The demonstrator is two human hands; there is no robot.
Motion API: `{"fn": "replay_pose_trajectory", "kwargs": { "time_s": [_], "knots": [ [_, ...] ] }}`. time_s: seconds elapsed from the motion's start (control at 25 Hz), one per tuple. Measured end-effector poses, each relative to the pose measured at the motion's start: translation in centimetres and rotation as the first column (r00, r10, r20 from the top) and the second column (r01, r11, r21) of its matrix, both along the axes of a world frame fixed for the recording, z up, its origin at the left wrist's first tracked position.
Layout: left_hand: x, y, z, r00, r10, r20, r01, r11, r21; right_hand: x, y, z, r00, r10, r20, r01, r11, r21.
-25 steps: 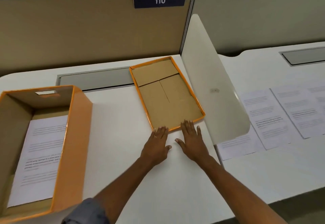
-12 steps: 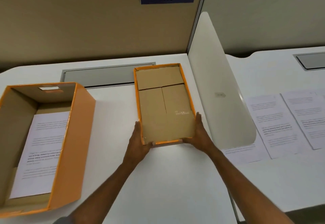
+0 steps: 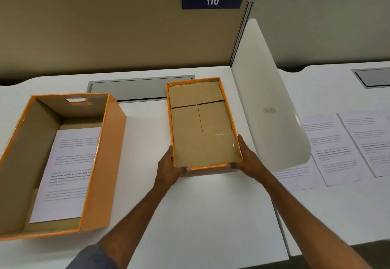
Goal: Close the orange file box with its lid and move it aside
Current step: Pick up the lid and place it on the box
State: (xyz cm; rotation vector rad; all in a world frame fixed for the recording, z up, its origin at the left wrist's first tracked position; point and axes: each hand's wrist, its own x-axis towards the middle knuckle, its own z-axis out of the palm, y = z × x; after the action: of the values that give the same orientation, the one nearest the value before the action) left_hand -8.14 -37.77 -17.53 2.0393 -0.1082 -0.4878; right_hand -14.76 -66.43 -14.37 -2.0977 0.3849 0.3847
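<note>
The orange file box (image 3: 103,163) stands open on the left of the white desk, with a printed sheet (image 3: 67,173) lying on its floor. Its lid (image 3: 200,125), orange-rimmed with a brown cardboard inside, faces up in the desk's middle. My left hand (image 3: 168,168) grips the lid's near left corner. My right hand (image 3: 245,159) grips its near right corner. The near edge of the lid is raised slightly off the desk and casts a shadow below it.
A white curved divider (image 3: 272,108) stands just right of the lid. Beyond it, printed sheets (image 3: 346,144) lie on the neighbouring desk. A grey cable tray cover (image 3: 130,87) runs along the desk's back, under a tan partition with a "110" sign (image 3: 212,1).
Both hands went from lying flat on the desk in front of the lid to gripping its near corners. The lid turned straight and its near edge came up a little.
</note>
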Motion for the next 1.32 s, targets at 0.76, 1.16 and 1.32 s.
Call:
{"fn": "replay_pose_trajectory", "kwargs": {
  "time_s": [0.76, 1.16, 1.32],
  "knots": [
    [-0.3, 17.6, 14.4, 0.934, -0.169, 0.313, 0.224, 0.964, -0.147, -5.2, 15.3, 12.4, 0.813, -0.548, 0.196, 0.325, 0.707, 0.628],
    [-5.4, 26.5, 17.1, 0.156, -0.575, 0.803, 0.087, 0.818, 0.569, -6.9, 31.2, 17.2, 0.748, -0.662, -0.034, 0.303, 0.296, 0.906],
    [-5.7, 27.0, 18.9, 0.054, -0.582, 0.811, -0.054, 0.81, 0.584, -7.7, 35.1, 18.7, 0.766, -0.641, -0.048, 0.276, 0.26, 0.925]
  ]
}}
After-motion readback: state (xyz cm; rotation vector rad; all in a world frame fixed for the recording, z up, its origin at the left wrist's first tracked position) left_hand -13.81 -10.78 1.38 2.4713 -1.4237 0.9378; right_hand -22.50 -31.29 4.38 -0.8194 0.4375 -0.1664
